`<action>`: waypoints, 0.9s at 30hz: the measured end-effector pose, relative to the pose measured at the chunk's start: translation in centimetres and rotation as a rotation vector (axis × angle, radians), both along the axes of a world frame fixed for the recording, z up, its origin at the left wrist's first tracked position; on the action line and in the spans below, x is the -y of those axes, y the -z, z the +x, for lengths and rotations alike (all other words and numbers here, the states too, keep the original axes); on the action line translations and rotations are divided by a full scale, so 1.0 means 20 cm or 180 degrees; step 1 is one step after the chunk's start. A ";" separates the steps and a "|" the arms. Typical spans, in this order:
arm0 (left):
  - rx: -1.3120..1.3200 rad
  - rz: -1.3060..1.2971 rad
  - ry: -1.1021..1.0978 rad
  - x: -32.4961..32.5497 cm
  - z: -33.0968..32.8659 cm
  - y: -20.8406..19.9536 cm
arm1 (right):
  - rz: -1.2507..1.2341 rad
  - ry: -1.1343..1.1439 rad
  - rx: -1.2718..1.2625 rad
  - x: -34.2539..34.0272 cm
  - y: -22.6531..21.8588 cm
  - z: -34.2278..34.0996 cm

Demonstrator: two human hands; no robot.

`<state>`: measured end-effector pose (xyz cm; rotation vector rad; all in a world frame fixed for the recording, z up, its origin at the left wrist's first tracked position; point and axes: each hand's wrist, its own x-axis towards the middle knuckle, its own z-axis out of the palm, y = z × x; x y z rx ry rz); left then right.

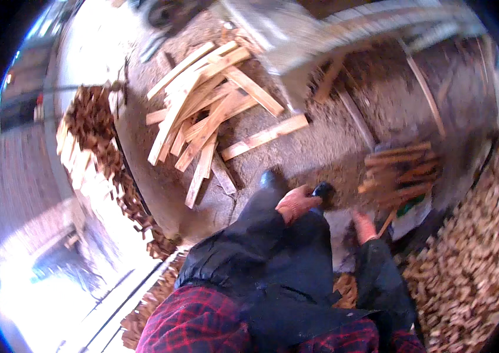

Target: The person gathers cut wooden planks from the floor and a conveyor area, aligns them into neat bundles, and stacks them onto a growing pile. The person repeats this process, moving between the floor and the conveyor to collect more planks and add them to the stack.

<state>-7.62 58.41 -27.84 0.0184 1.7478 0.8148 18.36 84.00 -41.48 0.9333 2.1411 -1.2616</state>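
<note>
My left hand [297, 204] is in front of my dark-clad knees, just above my black boots. Its fingers stretch toward the right, and I see nothing in them. To the right, my right hand [364, 226] has its fingers pointing away from me, with no object visible in it; motion blur softens its outline. Beyond that hand lies a stack of short wooden sticks [401, 173], beside a pale bag or box [412, 216] with a green patch. Long sawn wooden strips [202, 109] lie crisscrossed on the ground ahead, with a single board [265, 137] in front.
A big heap of small wood pieces [467, 259] fills the right side. More cut pieces [99, 126] are piled along the left. A blurred pale bench or machine frame [320, 47] stands at the far right, with slanting poles [426, 97] beneath it.
</note>
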 end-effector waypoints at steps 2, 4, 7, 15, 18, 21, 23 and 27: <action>0.0332 0.0018 -0.0654 0.31 -0.02 0.01 | -0.0995 0.0838 0.1052 0.35 -0.28 -0.40; 0.0016 0.0275 -0.1132 0.58 -0.01 0.02 | -0.1062 0.0147 0.0320 0.54 -0.43 -0.69; -0.0043 0.0612 -0.1937 0.91 -0.02 0.14 | -0.0842 -0.0334 0.0144 0.68 -0.43 -1.03; 0.1043 0.1517 -0.5663 1.48 0.08 0.40 | 0.0563 -0.3289 0.0365 1.31 -0.34 -1.97; 0.0801 0.1276 -0.5930 1.57 0.07 0.42 | 0.0685 -0.4052 0.0283 1.68 -0.28 -2.23; 0.0734 0.1134 -0.6353 1.61 0.03 0.49 | 0.0874 -0.4519 0.0460 2.11 -0.24 -2.41; 0.0585 0.1154 -0.6602 1.63 -0.08 0.51 | 0.0602 -0.4954 -0.0087 2.21 -0.06 -2.53; 0.0419 0.1533 -0.7058 1.58 -0.19 0.87 | 0.1812 -0.5535 -0.0419 2.40 0.24 -2.68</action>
